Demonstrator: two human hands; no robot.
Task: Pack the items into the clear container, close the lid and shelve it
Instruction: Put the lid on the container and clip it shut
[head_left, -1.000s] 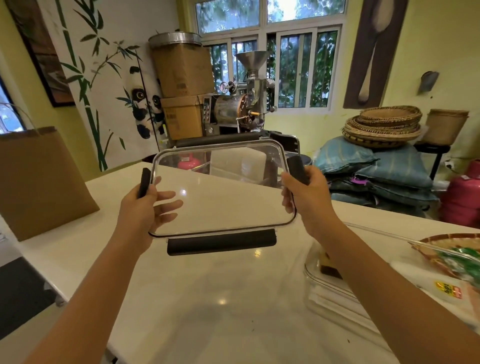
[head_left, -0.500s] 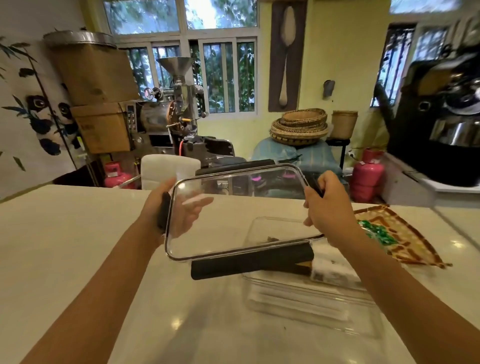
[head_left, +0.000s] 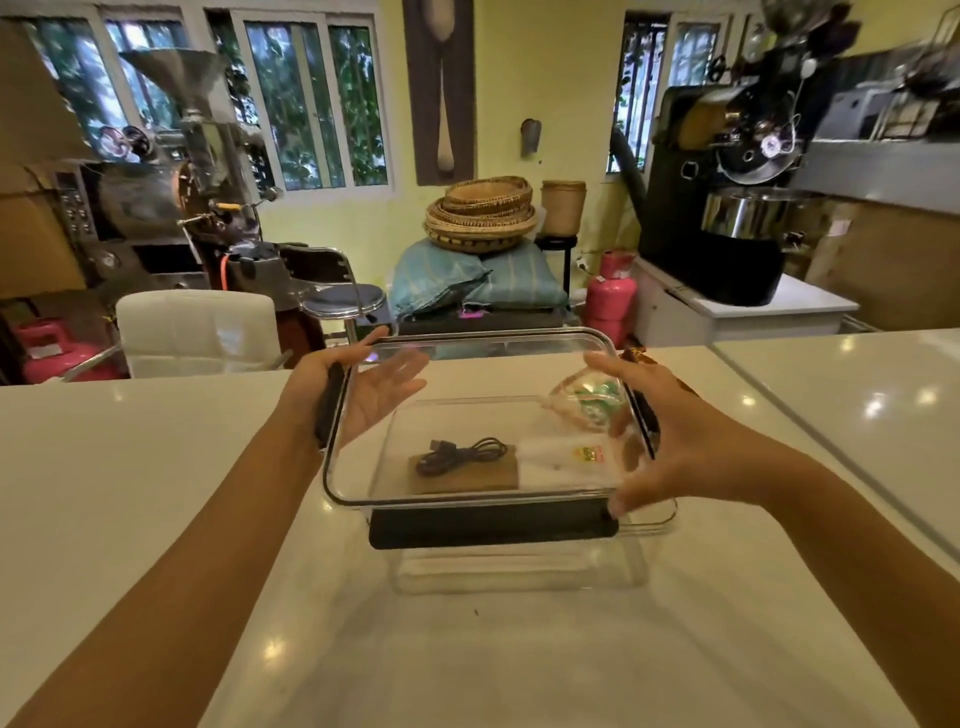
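1. Holding the clear lid (head_left: 483, 415) by its two short ends, you kept it just above the clear container (head_left: 519, 566), which stood on the white worktop (head_left: 130, 467) directly before you.

2. Your left hand (head_left: 358, 395) lay at the lid's left end: the thumb rested along the top of the rim, and the fingers (head_left: 400, 387) were spread under the transparent panel and showed through it. They were clasped loosely on the lid, beside its black left latch (head_left: 328, 405).

3. Your right hand (head_left: 675, 441) held the right end: fingers curled over the rim by the black right latch (head_left: 644, 415), the thumb pressing near the right end of the long black front latch (head_left: 493, 525). This hand was closed on the lid.

4. The lid sat slightly to the left of the container, so that the container's right front rim stuck out past the lid's corner. Whether lid and container touched could not be told.

5. Seen through the lid, the container held a coiled black cable (head_left: 460, 454) lying on a brown card (head_left: 467, 475), a pale packet with a yellow and red label (head_left: 571, 457) just to its right, and a clear bag with green contents (head_left: 592, 402) toward the far right corner.

6. Beyond the worktop stood a white chair (head_left: 197, 327), a stack of woven baskets (head_left: 480, 215) on folded blue cloth, and a pink gas cylinder (head_left: 610, 296).
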